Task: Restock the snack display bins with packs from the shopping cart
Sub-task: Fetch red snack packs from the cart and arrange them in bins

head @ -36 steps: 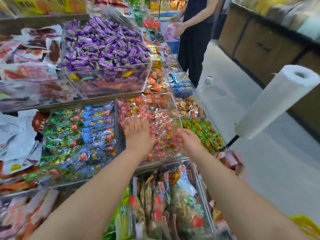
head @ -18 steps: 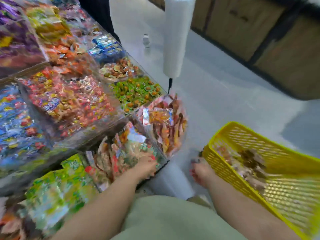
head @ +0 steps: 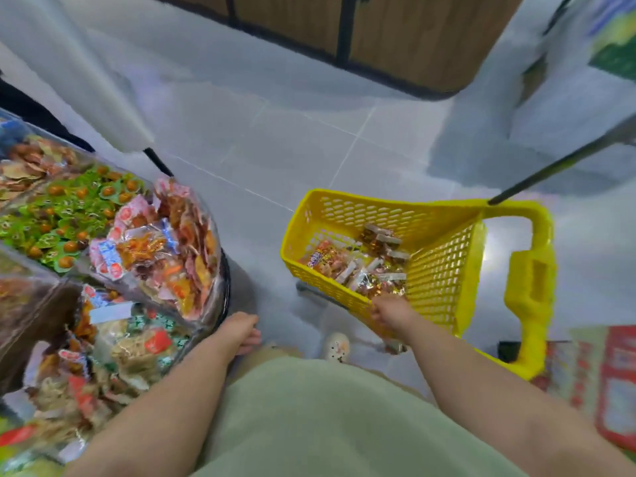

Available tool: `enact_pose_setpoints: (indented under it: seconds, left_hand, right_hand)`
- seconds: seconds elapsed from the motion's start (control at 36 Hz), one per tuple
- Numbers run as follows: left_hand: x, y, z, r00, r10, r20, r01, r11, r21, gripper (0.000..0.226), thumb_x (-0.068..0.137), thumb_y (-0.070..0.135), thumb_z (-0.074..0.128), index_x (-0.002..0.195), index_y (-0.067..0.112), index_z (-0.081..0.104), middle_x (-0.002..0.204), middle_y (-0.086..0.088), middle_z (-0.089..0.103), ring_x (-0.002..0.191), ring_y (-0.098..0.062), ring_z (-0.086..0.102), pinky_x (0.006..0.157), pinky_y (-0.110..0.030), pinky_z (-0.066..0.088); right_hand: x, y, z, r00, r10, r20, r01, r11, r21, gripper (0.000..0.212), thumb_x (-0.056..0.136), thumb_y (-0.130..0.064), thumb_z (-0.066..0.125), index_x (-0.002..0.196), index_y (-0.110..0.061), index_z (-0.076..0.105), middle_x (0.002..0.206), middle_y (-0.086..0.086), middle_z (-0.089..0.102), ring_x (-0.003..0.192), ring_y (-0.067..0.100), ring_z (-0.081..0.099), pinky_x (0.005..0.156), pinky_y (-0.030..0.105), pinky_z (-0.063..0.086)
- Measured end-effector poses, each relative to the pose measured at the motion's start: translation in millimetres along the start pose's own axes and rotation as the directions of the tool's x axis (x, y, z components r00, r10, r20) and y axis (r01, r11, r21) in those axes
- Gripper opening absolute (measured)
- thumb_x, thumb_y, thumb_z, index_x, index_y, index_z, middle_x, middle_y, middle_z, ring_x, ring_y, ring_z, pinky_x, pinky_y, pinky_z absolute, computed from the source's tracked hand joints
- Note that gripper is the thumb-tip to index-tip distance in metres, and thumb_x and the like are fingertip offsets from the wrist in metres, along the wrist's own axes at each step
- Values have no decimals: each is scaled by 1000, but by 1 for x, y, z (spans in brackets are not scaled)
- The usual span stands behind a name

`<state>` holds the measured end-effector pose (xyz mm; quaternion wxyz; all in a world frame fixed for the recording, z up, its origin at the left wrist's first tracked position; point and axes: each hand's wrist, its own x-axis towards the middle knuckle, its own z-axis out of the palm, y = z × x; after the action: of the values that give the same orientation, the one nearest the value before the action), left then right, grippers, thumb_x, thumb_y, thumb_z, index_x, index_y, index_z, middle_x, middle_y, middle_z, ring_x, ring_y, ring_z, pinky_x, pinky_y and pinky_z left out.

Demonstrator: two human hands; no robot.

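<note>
Far to the left of the left hand, a clear bin [head: 20,215] is packed with green packs [head: 62,218] that have orange centres. Closer to that hand, a round-ended bin [head: 212,301] is heaped with red and orange snack packs [head: 161,249]. Another bin [head: 187,333] of mixed packs [head: 117,346] sits just beside the forearm. The left hand [head: 241,330] hangs at the outer edge of these display bins, just off the round-ended one. Its fingers [head: 251,339] are loosely curled downward and hold nothing. Between the two hands lie the pale tiled floor [head: 275,149] and a light shoe [head: 337,346], above the person's green garment [head: 327,418]. The right hand [head: 390,311] reaches over the near rim of the yellow shopping cart [head: 440,270] and comes down on the wrapped packs [head: 361,266] lying in its bottom. The fingers are hidden behind the back of the hand, so I cannot tell whether they grip a pack. The packs are piled just ahead of that hand, against the near and right mesh walls. Right of the hand stands the cart's yellow handle [head: 531,280], and beyond it are blurred red packages [head: 616,383].
</note>
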<state>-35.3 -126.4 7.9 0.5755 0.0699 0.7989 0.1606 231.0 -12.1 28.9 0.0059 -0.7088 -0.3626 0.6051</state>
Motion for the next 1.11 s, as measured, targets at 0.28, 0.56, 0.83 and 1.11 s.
enact_pose_setpoints:
  seconds: [0.28, 0.56, 0.83, 1.11]
  left_hand:
    - [25, 69, 40, 991, 80, 108, -112, 936, 334, 11, 98, 19, 44, 93, 12, 50, 81, -7, 55, 57, -15, 49, 49, -21, 36]
    - [84, 143, 33, 991, 121, 53, -132, 902, 410, 23, 96, 15, 45, 74, 12, 51, 76, -14, 56, 70, -25, 53, 66, -29, 41]
    - [153, 236, 36, 979, 202, 20, -170, 763, 624, 38, 88, 20, 60, 123, 6, 55, 124, -18, 59, 117, -33, 54, 91, -33, 41]
    - [226, 237, 75, 974, 225, -26, -177, 826, 535, 31, 96, 29, 53, 111, 3, 61, 112, -25, 64, 105, -40, 60, 88, -43, 49]
  right_hand:
    - [18, 35, -28, 975, 220, -28, -207, 947, 244, 14, 97, -12, 43, 105, -9, 53, 71, 5, 52, 56, 13, 45, 52, 22, 32]
    - [65, -12, -35, 949, 313, -29, -273, 865, 421, 13, 98, -18, 43, 107, -11, 49, 101, 9, 57, 78, 18, 54, 69, 29, 45]
    - [143, -49, -14, 905, 423, -50, -376, 848, 375, 13, 94, -16, 46, 101, -11, 56, 80, 7, 59, 71, 18, 55, 68, 33, 50]
    - [226, -47, 37, 918, 381, 114, -397, 877, 270, 14, 91, -13, 52, 100, -8, 61, 93, 9, 58, 85, 21, 56, 85, 37, 50]
